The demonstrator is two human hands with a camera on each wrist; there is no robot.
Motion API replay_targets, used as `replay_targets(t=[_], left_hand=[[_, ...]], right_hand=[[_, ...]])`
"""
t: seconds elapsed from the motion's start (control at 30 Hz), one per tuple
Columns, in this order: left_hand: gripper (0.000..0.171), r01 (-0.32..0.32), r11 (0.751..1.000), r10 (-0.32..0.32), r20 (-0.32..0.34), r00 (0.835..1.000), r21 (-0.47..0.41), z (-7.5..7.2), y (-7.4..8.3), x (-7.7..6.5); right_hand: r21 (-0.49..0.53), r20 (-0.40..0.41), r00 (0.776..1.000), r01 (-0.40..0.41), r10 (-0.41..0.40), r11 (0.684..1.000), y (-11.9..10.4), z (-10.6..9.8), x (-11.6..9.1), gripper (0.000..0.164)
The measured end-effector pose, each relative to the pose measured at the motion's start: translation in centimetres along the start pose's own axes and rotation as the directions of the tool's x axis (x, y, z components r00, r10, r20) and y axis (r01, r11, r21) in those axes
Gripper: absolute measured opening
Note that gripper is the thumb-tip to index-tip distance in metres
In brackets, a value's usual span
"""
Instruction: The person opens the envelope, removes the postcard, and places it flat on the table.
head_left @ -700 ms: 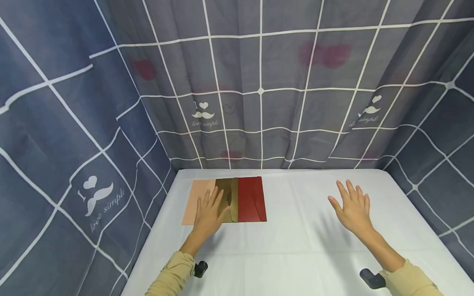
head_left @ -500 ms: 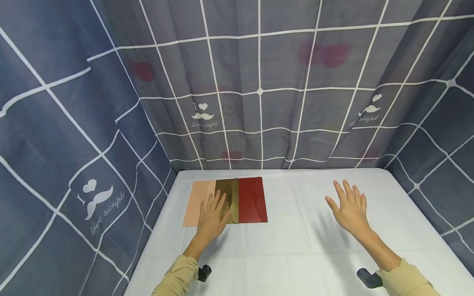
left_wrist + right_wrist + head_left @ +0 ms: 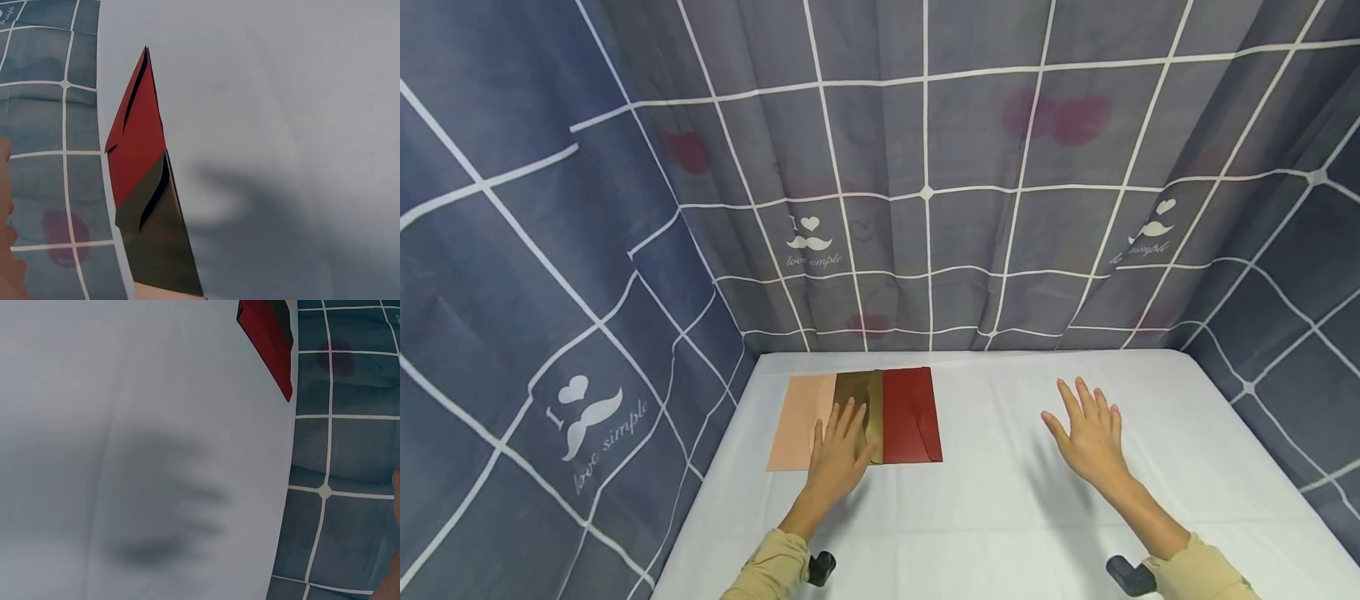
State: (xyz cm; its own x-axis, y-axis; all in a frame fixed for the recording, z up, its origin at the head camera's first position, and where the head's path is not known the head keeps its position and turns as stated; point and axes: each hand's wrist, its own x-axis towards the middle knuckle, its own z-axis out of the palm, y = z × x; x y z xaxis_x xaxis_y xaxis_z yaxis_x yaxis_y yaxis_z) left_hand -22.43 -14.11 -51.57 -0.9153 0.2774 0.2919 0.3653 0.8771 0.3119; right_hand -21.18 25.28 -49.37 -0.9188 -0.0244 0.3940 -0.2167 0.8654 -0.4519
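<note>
Three envelopes lie side by side, overlapping, toward the back left of the table: a peach one [image 3: 793,433], an olive-gold one [image 3: 874,392] and a red one [image 3: 910,417]. Over the peach and gold envelopes hovers my left hand [image 3: 837,458], palm down with fingers straight and spread, holding nothing. Its shadow falls on the cloth below. Far to the right, my right hand [image 3: 1092,442] hangs above the bare white cloth, fingers extended, also holding nothing. In the left wrist view the red [image 3: 137,150] and gold [image 3: 165,250] envelopes show slightly raised flaps.
A white cloth covers the table [image 3: 985,533]. Dark grid-patterned curtains [image 3: 970,233] stand behind it and along both sides. A black device is strapped at each wrist, the left one [image 3: 822,568] and the right one [image 3: 1129,575].
My left hand has drifted slightly right and toward me over the envelopes. My right hand has shifted left. The envelopes stay in place, and the head view has tilted a little.
</note>
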Motion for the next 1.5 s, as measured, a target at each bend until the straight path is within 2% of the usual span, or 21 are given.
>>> replay_targets(t=[0.2, 0.5, 0.63, 0.73, 0.87, 1.03, 1.27, 1.5], left_hand=[[0.062, 0.006, 0.999, -0.006, -0.009, 1.000, -0.033, 0.8, 0.6, 0.3], [0.065, -0.006, 0.997, 0.009, 0.048, 0.999, -0.073, 2.0, 1.7, 0.6], [0.064, -0.012, 0.996, 0.017, 0.052, 0.999, -0.091, 2.7, 2.0, 0.9], [0.064, -0.042, 0.995, 0.049, 0.069, 0.996, -0.089, 3.5, 2.2, 0.9], [0.065, -0.106, 0.991, 0.115, 0.112, 0.987, -0.087, 4.5, 2.5, 0.7], [0.068, -0.157, 0.985, 0.169, 0.210, 0.963, -0.071, 5.8, 3.2, 0.4], [0.067, -0.142, 0.990, 0.143, 0.276, 0.950, -0.024, 7.3, 4.1, 0.1], [0.067, -0.143, 0.987, 0.112, 0.338, 0.934, 0.070, 8.1, 4.4, -0.5]], right_hand=[[-0.007, 0.006, 1.000, 0.014, -0.014, 1.000, -0.5, 0.7, 0.4, 0.060], [0.016, 0.053, 0.999, 0.005, -0.006, 1.000, -1.3, 2.6, 0.3, 0.062], [0.012, 0.041, 0.999, 0.028, -0.028, 1.000, -1.7, 3.3, 0.5, 0.061], [0.009, 0.035, 0.999, 0.039, -0.039, 0.999, -2.2, 3.9, 0.2, 0.060], [0.029, 0.062, 0.997, 0.044, -0.045, 0.999, -2.9, 5.1, -0.3, 0.060], [0.054, 0.089, 0.995, 0.047, -0.052, 0.997, -3.8, 6.7, -0.5, 0.061], [0.056, 0.060, 0.996, 0.059, -0.062, 0.997, -4.7, 8.3, -1.0, 0.059], [0.047, 0.089, 0.995, 0.051, -0.055, 0.998, -5.1, 9.4, -1.7, 0.059]])
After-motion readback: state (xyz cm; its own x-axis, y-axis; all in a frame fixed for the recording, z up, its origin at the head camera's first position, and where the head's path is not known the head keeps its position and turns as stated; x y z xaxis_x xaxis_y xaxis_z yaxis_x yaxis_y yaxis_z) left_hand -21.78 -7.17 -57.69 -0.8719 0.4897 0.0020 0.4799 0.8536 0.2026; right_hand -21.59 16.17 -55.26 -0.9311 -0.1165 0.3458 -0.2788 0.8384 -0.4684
